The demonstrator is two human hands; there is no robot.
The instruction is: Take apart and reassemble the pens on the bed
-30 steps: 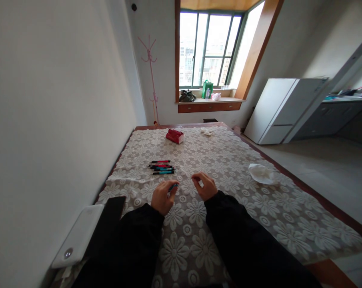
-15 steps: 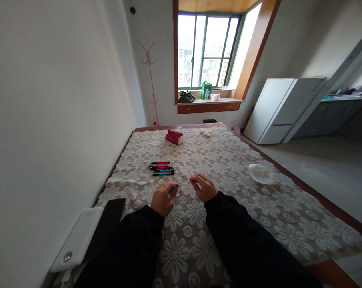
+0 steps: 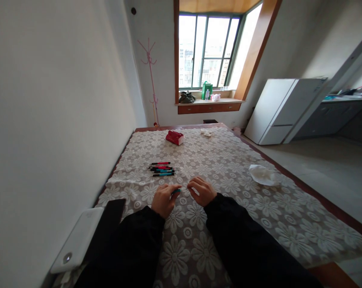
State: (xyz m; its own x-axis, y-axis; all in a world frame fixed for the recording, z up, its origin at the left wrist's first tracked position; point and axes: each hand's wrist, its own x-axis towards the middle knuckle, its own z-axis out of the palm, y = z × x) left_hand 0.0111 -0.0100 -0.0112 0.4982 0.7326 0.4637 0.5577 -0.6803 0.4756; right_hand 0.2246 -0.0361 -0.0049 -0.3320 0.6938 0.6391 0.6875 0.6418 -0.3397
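I see left hand (image 3: 163,199) pinching a teal pen (image 3: 176,191) at frame centre, right hand (image 3: 201,191) just beside, grip unclear. Light, stiff, slick; I'd grip mid-barrel.

pens (image 3: 162,169) on tabletop (image 3: 259,200), just beyond both hands | box (image 3: 175,137) behind pens, near far edge | crumpled tissue (image 3: 261,174) right of hands | tablet (image 3: 79,240) at near-left corner, by the wall

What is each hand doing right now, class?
Left hand: closed on a blue pen.
Right hand: fingers curled by the pen's tip; grip cannot be told.
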